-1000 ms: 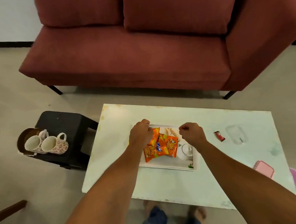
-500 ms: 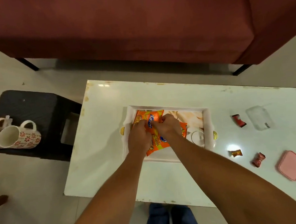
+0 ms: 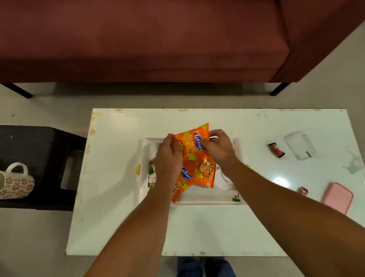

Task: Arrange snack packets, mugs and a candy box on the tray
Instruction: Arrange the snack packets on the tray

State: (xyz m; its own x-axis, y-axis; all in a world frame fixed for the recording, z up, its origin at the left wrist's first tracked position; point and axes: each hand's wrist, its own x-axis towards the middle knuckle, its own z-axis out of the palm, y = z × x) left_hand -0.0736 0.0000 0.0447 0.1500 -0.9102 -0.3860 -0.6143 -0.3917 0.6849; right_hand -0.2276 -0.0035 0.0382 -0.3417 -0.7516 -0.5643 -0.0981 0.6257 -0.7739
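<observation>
Left hand (image 3: 169, 156) and right hand (image 3: 218, 147) both pinching orange foil snack packets (image 3: 197, 156) above white rectangular tray (image 3: 203, 198) on white table (image 3: 120, 186).

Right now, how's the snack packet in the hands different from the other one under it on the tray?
The upper snack packet is pinched at its top by the left hand and the right hand; the lower snack packet seems to lie loose on the tray. The upper one shows nearly its whole front; the lower one is half hidden beneath it and the left wrist. Both are orange and carry the same blue logo.
</observation>
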